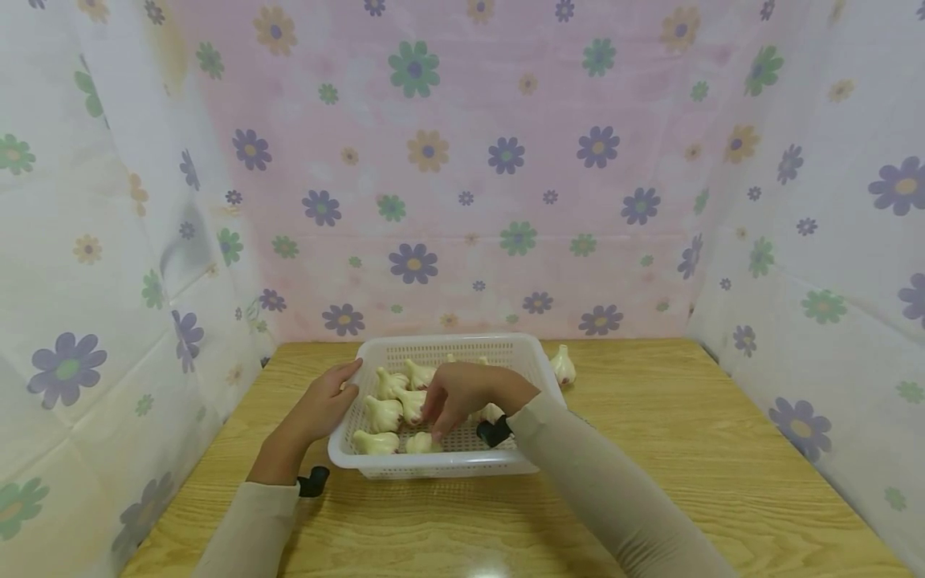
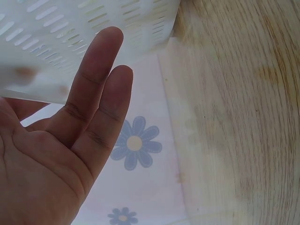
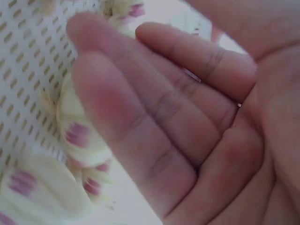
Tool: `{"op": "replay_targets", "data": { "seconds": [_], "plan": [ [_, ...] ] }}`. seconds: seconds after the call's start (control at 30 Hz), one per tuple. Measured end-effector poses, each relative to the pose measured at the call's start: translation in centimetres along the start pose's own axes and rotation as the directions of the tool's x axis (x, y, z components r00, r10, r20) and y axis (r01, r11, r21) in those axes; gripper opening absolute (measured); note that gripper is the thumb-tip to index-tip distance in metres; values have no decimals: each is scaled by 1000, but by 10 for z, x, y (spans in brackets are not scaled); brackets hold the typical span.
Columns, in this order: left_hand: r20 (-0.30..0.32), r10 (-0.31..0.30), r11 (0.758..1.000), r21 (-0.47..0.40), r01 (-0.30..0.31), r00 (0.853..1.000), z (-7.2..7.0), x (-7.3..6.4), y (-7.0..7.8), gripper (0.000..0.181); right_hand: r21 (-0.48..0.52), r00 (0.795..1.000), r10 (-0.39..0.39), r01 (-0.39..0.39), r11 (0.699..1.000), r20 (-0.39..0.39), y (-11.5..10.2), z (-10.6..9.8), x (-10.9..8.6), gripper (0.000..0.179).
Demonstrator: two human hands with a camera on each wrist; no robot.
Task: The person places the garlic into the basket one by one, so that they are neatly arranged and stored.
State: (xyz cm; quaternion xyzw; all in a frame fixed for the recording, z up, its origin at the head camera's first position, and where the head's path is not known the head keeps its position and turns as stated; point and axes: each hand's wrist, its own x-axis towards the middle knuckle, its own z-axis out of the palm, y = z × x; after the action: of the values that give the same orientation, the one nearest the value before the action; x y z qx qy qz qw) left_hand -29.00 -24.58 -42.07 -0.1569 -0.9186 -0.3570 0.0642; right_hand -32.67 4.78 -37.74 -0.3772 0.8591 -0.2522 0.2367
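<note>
A white plastic basket [image 1: 448, 460] holds several pale garlic bulbs [image 1: 383, 414] with purple-marked ends. My left hand [image 1: 328, 401] is at the basket's left rim. In the left wrist view, two fingers [image 2: 101, 79] extend along the slotted outer wall, and others pass behind the rim. My right hand [image 1: 462, 393] reaches down into the basket over the bulbs. Its fingertips are close to a garlic bulb [image 1: 419, 443] near the front wall; contact is unclear. In the right wrist view, its fingers [image 3: 126, 122] are loosely extended, with nothing between them. The forearm hides part of the basket's right side.
One garlic bulb [image 1: 563, 366] stands outside the basket, by its back right corner. Wood-grain table [image 1: 723, 482] surrounds the basket. Flowered cloth [image 1: 462, 201] hangs behind and on both sides. Black wrist mounts [image 1: 494, 432] stick out from both wrists.
</note>
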Motion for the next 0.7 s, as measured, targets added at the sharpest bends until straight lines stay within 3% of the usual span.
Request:
{"op": "replay_targets", "data": {
  "seconds": [0.3, 0.47, 0.6, 0.7],
  "plan": [
    [-2, -9, 1000, 2, 9, 1000, -1, -1, 2, 56, 68, 998, -49, 52, 996, -47, 2, -19, -18, 45],
    [0, -7, 1000, -1, 7, 1000, -1, -2, 2, 56, 91, 989, -78, 90, 992, -123, 8, -36, -34, 48],
    [0, -1, 1000, 3, 1, 1000, -1, -1, 2, 56, 62, 963, -119, 138, 989, -242, 20, -48, -50, 52],
    [-1, 1, 1000, 1, -1, 1000, -1, -1, 2, 56, 36, 931, -134, 155, 987, -340, 31, -57, -61, 52]
  ]
}}
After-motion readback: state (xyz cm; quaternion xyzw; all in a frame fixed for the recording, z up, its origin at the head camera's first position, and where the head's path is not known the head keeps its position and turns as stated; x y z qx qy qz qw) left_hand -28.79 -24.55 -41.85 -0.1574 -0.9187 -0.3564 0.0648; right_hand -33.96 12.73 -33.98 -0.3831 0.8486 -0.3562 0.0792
